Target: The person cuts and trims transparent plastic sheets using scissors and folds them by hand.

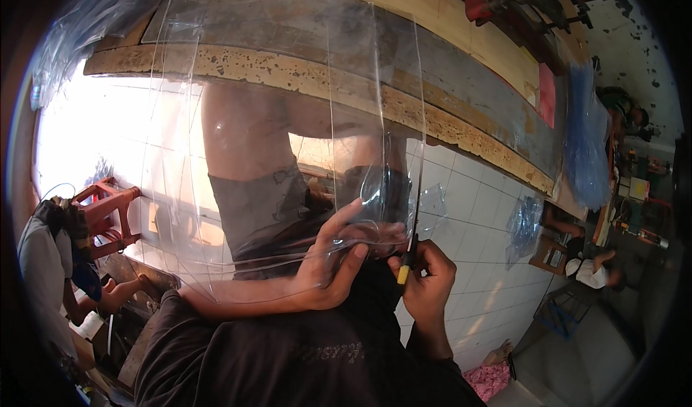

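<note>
A large clear plastic sheet with straight creases hangs from the bench over my lap. My left hand is closed on its lower part near the right edge, thumb and fingers pinching the gathered film. Just right of it, my right hand grips a slim tool with a black and yellow handle. The tool's dark, narrow end points up along the right edge of the sheet. Whether it is a knife or snips I cannot tell. Through the film my bare legs and dark shorts show.
A worn bench with a chipped edge crosses in front of me. Bluish plastic film hangs off its right end. A red plastic stool and a person are at left; other people sit at far right.
</note>
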Demonstrator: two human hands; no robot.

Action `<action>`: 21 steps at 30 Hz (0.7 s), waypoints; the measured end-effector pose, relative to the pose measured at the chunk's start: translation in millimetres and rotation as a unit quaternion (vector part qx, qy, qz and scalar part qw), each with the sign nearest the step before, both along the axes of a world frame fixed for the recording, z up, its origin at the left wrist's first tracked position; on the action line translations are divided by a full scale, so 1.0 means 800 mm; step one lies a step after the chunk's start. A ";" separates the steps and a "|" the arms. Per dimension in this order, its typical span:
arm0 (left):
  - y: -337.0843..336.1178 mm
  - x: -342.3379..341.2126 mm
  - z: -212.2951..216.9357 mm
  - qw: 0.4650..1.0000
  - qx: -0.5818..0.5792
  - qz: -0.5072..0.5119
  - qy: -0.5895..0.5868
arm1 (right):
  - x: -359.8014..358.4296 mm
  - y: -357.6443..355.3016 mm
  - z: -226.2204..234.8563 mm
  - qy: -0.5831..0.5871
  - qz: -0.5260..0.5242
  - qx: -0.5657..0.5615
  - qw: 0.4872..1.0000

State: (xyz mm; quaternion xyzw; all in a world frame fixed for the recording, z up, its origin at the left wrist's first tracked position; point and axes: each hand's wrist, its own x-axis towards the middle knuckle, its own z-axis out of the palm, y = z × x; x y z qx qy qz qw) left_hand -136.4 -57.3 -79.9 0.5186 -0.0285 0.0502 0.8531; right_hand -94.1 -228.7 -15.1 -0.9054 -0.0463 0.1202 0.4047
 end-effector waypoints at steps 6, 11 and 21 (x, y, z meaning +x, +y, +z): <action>0.003 0.000 0.005 1.000 -0.020 -0.006 0.010 | -0.005 -0.011 -0.011 0.043 -0.010 0.075 0.996; 0.008 0.009 0.013 0.998 -0.009 -0.043 -0.054 | -0.003 -0.010 0.000 0.187 -0.065 0.215 0.956; 0.004 0.008 0.011 0.996 -0.061 -0.052 -0.037 | -0.005 -0.009 -0.002 0.183 -0.084 0.230 0.952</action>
